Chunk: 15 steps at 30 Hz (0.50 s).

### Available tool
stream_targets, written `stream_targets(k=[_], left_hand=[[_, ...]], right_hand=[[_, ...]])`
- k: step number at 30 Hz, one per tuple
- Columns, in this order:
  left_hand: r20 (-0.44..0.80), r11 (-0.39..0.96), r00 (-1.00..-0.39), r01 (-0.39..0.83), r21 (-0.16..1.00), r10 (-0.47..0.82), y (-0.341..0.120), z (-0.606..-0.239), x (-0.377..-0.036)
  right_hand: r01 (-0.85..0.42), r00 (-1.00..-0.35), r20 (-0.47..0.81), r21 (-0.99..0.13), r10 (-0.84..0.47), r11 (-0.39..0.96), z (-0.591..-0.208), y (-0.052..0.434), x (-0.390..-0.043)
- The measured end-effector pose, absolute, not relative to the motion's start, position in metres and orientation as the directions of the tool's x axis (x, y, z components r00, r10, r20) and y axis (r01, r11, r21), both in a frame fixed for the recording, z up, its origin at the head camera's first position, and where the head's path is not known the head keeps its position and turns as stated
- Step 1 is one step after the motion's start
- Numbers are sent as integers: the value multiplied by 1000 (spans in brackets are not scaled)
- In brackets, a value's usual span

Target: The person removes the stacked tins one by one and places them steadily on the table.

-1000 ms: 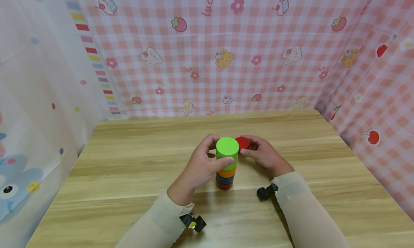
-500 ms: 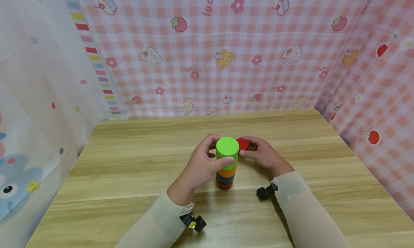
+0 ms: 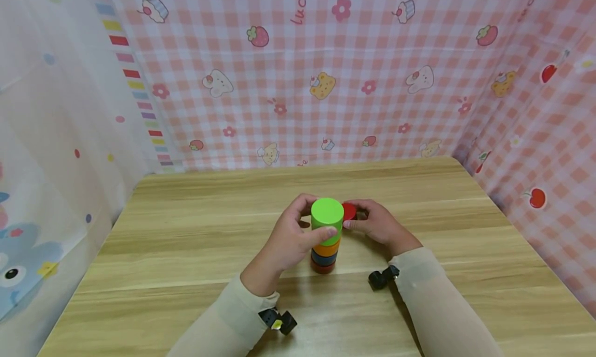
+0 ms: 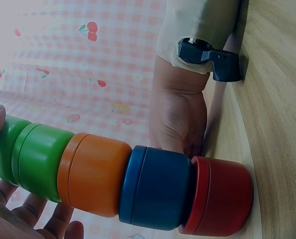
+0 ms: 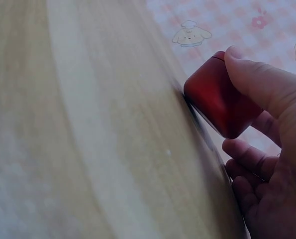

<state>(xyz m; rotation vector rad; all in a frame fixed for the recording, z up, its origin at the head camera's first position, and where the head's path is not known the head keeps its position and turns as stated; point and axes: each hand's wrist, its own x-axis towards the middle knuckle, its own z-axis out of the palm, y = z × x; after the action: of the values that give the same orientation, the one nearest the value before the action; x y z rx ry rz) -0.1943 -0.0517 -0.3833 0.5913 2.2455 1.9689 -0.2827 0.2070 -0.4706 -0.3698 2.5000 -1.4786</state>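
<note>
A stack of round lidded containers stands upright mid-table: a dark red container (image 4: 222, 196) at the bottom, then a blue container (image 4: 160, 186), an orange container (image 4: 95, 174) and two green pieces, the topmost green container (image 3: 327, 210) being at the upper end. My left hand (image 3: 291, 235) grips the green upper part, thumb in front and fingers behind. Just behind and right of the stack, my right hand (image 3: 379, 223) pinches another red container (image 5: 217, 97) between thumb and fingers. That container looks tilted in the right wrist view; whether it touches the table cannot be told.
The wood-grain table (image 3: 186, 233) carries the stack. Checked pink cloth (image 3: 302, 108) hangs along its back and right sides, and a pale printed curtain (image 3: 70, 139) on the left. A small black device (image 3: 279, 321) is strapped at each wrist.
My right hand has shifted slightly left and nearer with the red container, closing in on the stack. The left hand and the stack have stayed still.
</note>
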Motion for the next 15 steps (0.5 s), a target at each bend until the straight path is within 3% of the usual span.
stream_targets(k=[15], left_hand=[[172, 107, -923, 221, 969, 344, -51, -384, -195]], right_hand=[[-79, -957, -77, -859, -280, 506, -470, 208, -281]])
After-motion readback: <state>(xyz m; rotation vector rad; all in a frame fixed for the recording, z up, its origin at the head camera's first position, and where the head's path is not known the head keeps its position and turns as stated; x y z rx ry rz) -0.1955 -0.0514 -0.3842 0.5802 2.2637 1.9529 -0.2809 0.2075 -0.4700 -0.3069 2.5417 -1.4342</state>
